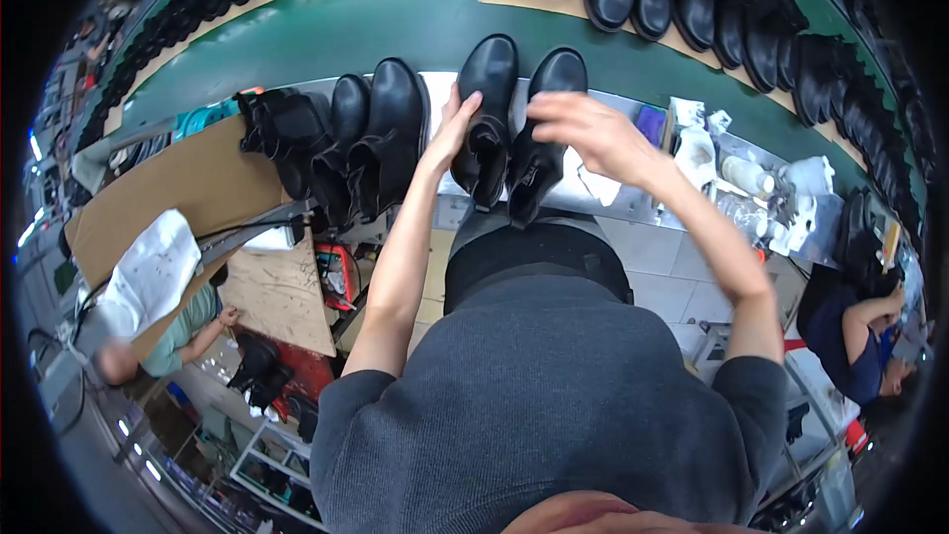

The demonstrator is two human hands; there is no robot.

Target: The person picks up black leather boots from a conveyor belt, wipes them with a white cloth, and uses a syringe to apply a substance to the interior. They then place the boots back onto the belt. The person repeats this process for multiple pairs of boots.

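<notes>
Two black leather ankle boots stand side by side in front of me, toes pointing away. My left hand (pixel 456 131) is at the outer side of the left ankle boot (pixel 490 66), with its thumb against the upper and its fingers along the side. Over the right ankle boot (pixel 560 70) hovers my right hand (pixel 591 132), palm down with fingers stretched out and apart, hiding the middle of that boot. Whether its fingertips touch the leather I cannot tell. Left of my left hand stands another pair of black boots (pixel 395 99).
Long rows of black boots (pixel 660 0) line the green conveyor belt (pixel 386 25) on cardboard strips. A brown cardboard sheet (pixel 188 193) leans at left. Bottles and white wipes (pixel 697 153) crowd the right side. One person (pixel 163 336) is at lower left, another (pixel 840 331) at right.
</notes>
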